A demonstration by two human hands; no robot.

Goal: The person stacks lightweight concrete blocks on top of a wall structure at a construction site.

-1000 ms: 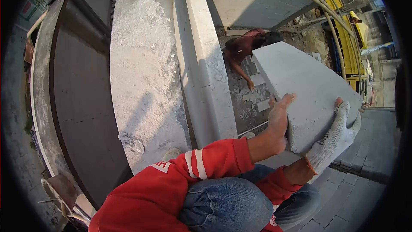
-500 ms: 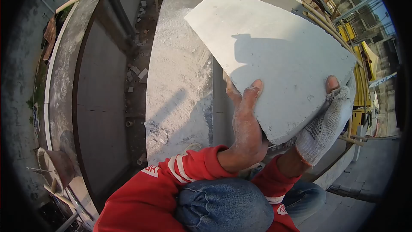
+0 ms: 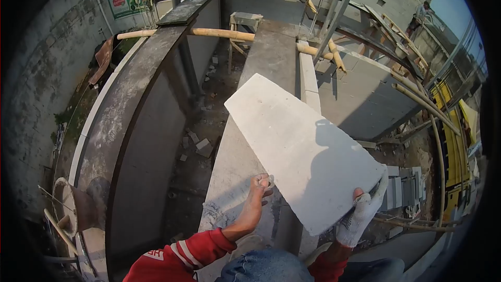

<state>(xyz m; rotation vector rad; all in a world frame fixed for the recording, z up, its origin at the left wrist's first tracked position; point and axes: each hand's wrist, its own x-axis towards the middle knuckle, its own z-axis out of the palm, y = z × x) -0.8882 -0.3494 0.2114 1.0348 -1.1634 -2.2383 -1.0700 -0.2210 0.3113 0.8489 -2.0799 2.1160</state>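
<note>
A second ago, the big pale block was off to the right, with both hands on it. It has swung left, and now it sits across my view of the long wall top. The bare left hand has lifted its thumb off the block's face. Its fingers are curled by the left edge, and I can't tell if they touch. The gloved right hand now has the main grip. A dark shadow has come onto the block. The bending worker is out of sight, but the whole green banner now shows.
</note>
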